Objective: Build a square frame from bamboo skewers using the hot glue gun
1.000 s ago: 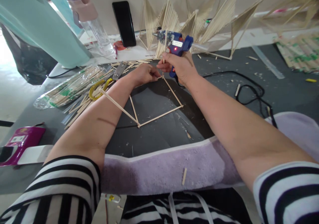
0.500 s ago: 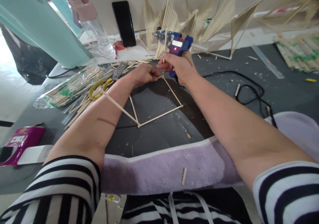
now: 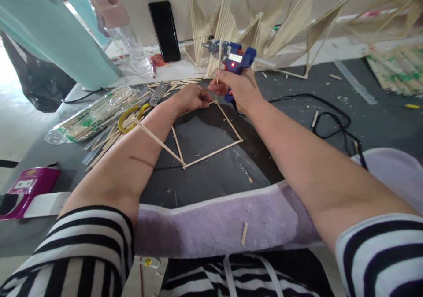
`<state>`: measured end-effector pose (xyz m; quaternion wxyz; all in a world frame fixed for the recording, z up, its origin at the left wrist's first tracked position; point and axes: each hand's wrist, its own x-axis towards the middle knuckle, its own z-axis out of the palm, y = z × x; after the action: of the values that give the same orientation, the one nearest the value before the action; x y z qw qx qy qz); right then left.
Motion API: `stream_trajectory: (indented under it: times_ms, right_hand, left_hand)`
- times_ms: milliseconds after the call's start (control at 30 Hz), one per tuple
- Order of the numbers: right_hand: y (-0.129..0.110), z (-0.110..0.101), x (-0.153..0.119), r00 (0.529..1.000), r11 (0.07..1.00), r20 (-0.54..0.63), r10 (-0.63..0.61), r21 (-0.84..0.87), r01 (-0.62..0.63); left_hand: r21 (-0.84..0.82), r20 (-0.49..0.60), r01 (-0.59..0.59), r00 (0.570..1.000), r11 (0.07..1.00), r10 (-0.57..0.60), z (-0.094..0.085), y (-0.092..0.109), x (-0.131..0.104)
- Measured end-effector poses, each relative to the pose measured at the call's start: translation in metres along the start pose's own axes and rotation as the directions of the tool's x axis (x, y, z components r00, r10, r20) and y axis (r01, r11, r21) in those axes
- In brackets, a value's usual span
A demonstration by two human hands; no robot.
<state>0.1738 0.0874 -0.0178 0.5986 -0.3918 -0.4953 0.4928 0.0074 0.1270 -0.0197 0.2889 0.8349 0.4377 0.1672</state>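
A frame of thin wooden sticks (image 3: 213, 154) lies on the dark table top, with one stick (image 3: 157, 139) rising at a slant from its near left corner. My left hand (image 3: 194, 98) is closed in a pinch on the frame's far side, close to the far right corner. Just beyond that corner, my right hand (image 3: 243, 87) grips a blue hot glue gun (image 3: 243, 58) whose red light is lit and whose nozzle points left. Between the thumb and fingers of the same hand, an upright wooden stick (image 3: 220, 52) stands in front of the gun.
Yellow-handled scissors (image 3: 124, 120) and bagged sticks (image 3: 99, 107) lie left of my left forearm. A phone (image 3: 164, 30) leans on the wall beside a clear bottle (image 3: 127, 41). Finished stick structures (image 3: 291, 28) stand behind. The black cord (image 3: 330, 105) curls at right; a purple cloth (image 3: 214, 226) edges the front.
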Motion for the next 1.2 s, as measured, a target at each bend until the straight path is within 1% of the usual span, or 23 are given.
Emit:
stream_trajectory:
  times_ms: [200,400,667,800,1067,1200]
  right_hand:
    - [0.000,0.000,0.000,1.000,1.000,-0.004,-0.001,0.006,0.001]
    - [0.000,0.000,0.000,1.000,1.000,-0.009,0.005,-0.001,-0.005]
    - [0.001,0.000,0.000,1.000,1.000,-0.010,0.028,-0.008,-0.028]
    - [0.001,0.000,-0.001,1.000,1.000,0.004,-0.013,0.012,0.013]
    - [0.001,0.000,0.000,1.000,1.000,-0.012,0.013,-0.009,-0.013]
    - [-0.001,0.001,-0.001,1.000,1.000,-0.014,0.008,-0.009,-0.008]
  left_hand:
    - [-0.003,0.011,0.002,1.000,1.000,-0.002,0.000,-0.001,0.001]
    - [0.027,-0.001,-0.014,1.000,1.000,0.014,0.000,-0.001,0.000]
    - [0.046,0.011,0.042,0.999,0.998,-0.042,0.000,0.008,-0.002]
    - [0.037,0.012,0.046,0.999,0.998,-0.047,0.000,0.005,-0.001]
    - [0.026,0.005,-0.011,1.000,1.000,0.011,0.000,-0.002,0.002]
    - [0.011,-0.004,-0.015,1.000,1.000,0.015,0.001,-0.004,0.002]
